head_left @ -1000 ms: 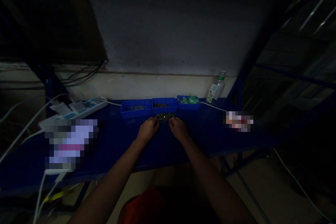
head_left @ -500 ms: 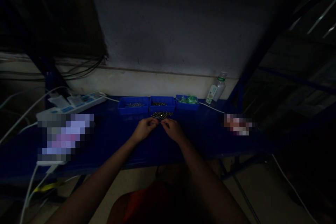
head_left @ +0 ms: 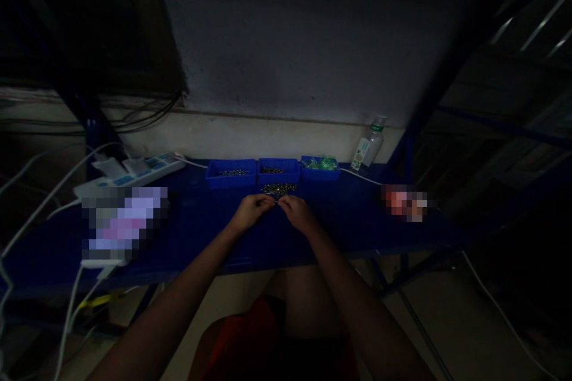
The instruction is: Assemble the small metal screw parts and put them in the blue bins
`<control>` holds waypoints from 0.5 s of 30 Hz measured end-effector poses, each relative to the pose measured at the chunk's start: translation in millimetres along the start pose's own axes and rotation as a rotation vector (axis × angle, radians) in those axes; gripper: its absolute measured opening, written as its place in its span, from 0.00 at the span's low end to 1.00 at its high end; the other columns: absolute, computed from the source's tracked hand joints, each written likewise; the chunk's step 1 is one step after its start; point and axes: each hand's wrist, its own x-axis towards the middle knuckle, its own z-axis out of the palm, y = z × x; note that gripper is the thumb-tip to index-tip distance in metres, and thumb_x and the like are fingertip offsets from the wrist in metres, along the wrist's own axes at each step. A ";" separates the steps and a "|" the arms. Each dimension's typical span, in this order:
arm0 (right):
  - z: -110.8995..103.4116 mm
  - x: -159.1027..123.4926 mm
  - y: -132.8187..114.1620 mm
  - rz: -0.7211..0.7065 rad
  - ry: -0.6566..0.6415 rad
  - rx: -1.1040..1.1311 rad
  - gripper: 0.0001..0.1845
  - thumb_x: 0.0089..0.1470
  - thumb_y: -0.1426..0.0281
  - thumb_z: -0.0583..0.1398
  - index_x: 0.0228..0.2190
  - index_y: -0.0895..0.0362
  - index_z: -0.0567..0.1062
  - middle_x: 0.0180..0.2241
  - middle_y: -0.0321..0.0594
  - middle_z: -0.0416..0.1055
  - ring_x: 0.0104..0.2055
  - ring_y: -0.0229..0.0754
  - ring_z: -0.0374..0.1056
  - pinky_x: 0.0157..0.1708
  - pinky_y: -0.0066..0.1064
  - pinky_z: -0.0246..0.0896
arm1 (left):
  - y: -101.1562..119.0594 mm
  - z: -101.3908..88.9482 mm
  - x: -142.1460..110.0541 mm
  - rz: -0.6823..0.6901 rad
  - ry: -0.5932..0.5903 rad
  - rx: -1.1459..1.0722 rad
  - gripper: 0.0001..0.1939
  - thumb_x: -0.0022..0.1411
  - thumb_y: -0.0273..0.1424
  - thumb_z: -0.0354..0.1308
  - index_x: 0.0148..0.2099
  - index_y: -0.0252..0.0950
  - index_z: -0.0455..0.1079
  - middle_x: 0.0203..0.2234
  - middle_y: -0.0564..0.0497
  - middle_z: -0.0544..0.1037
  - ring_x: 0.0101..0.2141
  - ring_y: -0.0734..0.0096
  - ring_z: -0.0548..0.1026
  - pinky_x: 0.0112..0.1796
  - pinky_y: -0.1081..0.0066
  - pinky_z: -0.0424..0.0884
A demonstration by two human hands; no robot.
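My left hand and my right hand meet fingertip to fingertip over the blue table. Both have thumb and fingers pinched, and a small thin metal piece seems to sit between them, too small and dark to name. Just beyond the fingertips lies a loose pile of small shiny metal parts, partly brassy. Behind the pile stand three blue bins: the left bin holds thin silvery pieces, the middle bin small dark metal parts, and the right bin crumpled green plastic.
A white power strip with plugs and cables lies at the back left, in front of it a blurred-out device. A clear bottle leans against the wall at the back right. Another blurred-out item rests near the right end.
The view has shifted slightly, so the table appears a little higher. My hands stay together by the pile, fingertips still pinched.
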 end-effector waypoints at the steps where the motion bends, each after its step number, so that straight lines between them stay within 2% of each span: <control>1: -0.4 -0.6 -1.0 0.001 -0.013 -0.017 0.10 0.58 0.68 0.50 0.34 0.57 0.70 0.34 0.38 0.70 0.40 0.35 0.63 0.41 0.24 0.53 | 2.2 0.3 -0.6 0.016 -0.005 -0.001 0.16 0.54 0.39 0.53 0.38 0.32 0.72 0.32 0.49 0.77 0.32 0.69 0.73 0.36 0.72 0.67; 6: -2.7 -2.7 -6.3 0.006 -0.062 -0.065 0.09 0.57 0.67 0.52 0.34 0.55 0.71 0.34 0.38 0.70 0.39 0.35 0.64 0.41 0.25 0.53 | 10.2 1.6 -2.4 0.107 0.001 0.040 0.14 0.56 0.38 0.51 0.35 0.32 0.70 0.30 0.50 0.75 0.33 0.70 0.72 0.37 0.73 0.66; 10: -5.1 -2.9 -9.9 0.032 -0.025 -0.008 0.10 0.57 0.67 0.51 0.34 0.55 0.72 0.35 0.37 0.71 0.38 0.35 0.65 0.40 0.24 0.54 | 9.3 3.0 -2.8 0.099 0.049 0.069 0.11 0.56 0.35 0.50 0.36 0.33 0.67 0.30 0.51 0.74 0.32 0.71 0.71 0.36 0.74 0.66; 15: -8.5 -4.8 -12.7 0.066 0.007 0.048 0.12 0.57 0.65 0.50 0.35 0.55 0.72 0.33 0.35 0.72 0.36 0.34 0.66 0.37 0.24 0.55 | 8.5 4.1 -3.4 0.121 -0.028 0.125 0.14 0.58 0.37 0.48 0.37 0.34 0.70 0.32 0.50 0.75 0.33 0.70 0.72 0.37 0.73 0.66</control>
